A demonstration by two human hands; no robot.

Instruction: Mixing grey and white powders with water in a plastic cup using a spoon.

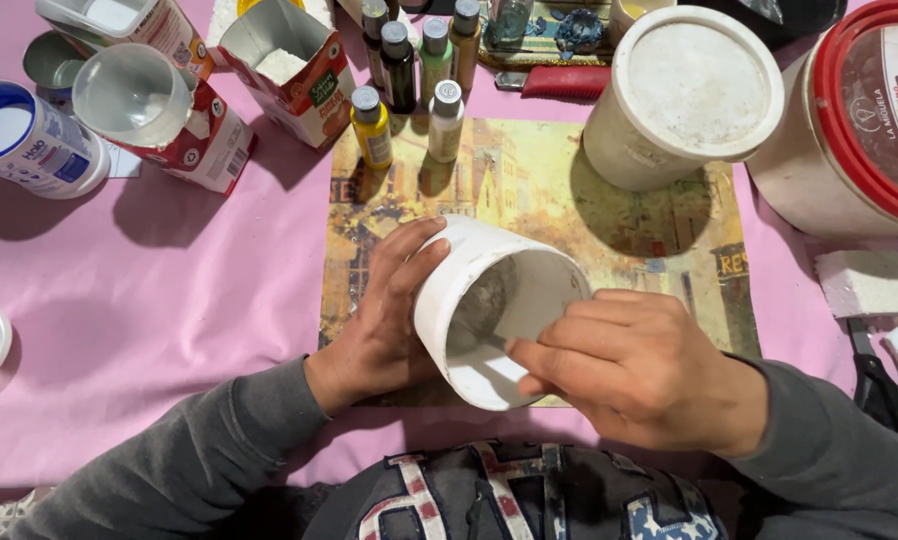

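Observation:
A white plastic cup (459, 285) lies tilted on its side over a printed placemat (529, 190), its mouth facing me. My left hand (389, 310) wraps around the cup's outer wall and steadies it. My right hand (629, 365) reaches into the cup's mouth, fingers pinched on a thin tool whose tip touches the grey-smeared inside wall; what the tool is stays unclear. Grey sleeves cover both my forearms.
Several small paint bottles (409, 80) stand at the mat's far edge. A white tub (684, 95) and a red-lidded bucket (849, 120) sit at right, cut cartons (289, 65) and a glass (134, 95) at left. Scissors (884, 385) and foam blocks (869, 280) lie at far right on the pink cloth.

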